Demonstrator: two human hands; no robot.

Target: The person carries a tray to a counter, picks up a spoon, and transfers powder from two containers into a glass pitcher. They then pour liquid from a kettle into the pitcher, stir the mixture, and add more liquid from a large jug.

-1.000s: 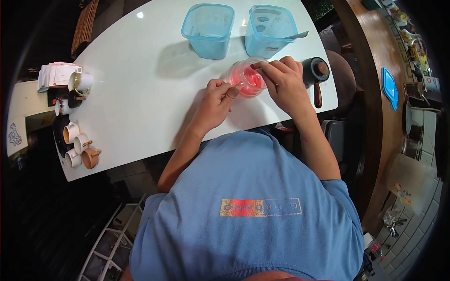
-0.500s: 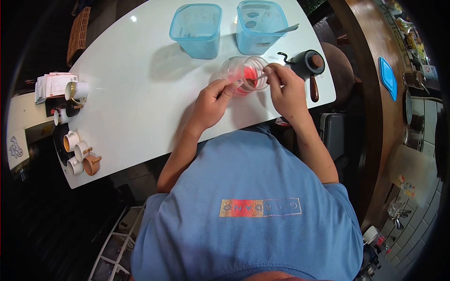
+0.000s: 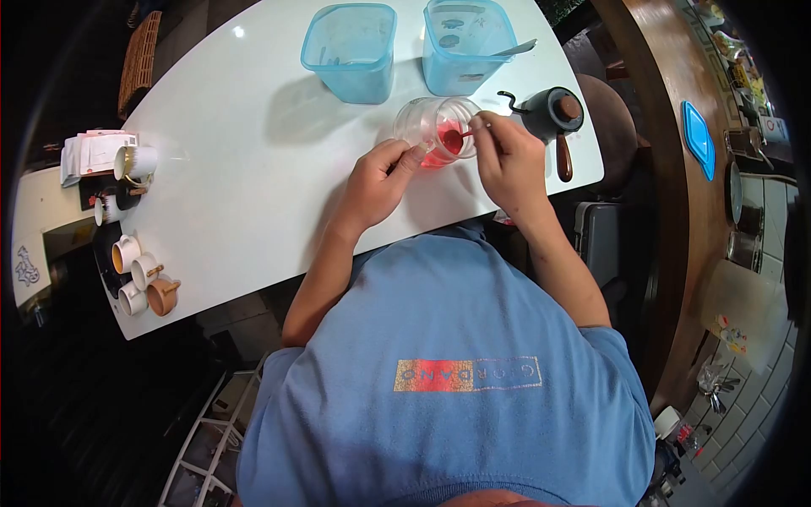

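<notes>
A clear glass jar (image 3: 414, 124) with red contents stands on the white table (image 3: 228, 177), tilted toward me. My left hand (image 3: 378, 179) pinches the jar at its near left side, by what looks like its handle. Between the closed fingers of my right hand (image 3: 512, 160) is the end of a spoon (image 3: 454, 140), whose bowl sits inside the jar over the red contents. Part of the spoon's handle is hidden by my fingers.
Two blue plastic containers (image 3: 349, 55) (image 3: 467, 51) stand behind the jar, the right one with a utensil. A black kettle (image 3: 551, 111) is to the right. Several cups (image 3: 162, 297) and a paper stack (image 3: 99, 155) are at the left edge.
The spoon has shifted in the jar, and its bowl now shows more clearly with red on it. My right hand has turned slightly. The left hand keeps its hold.
</notes>
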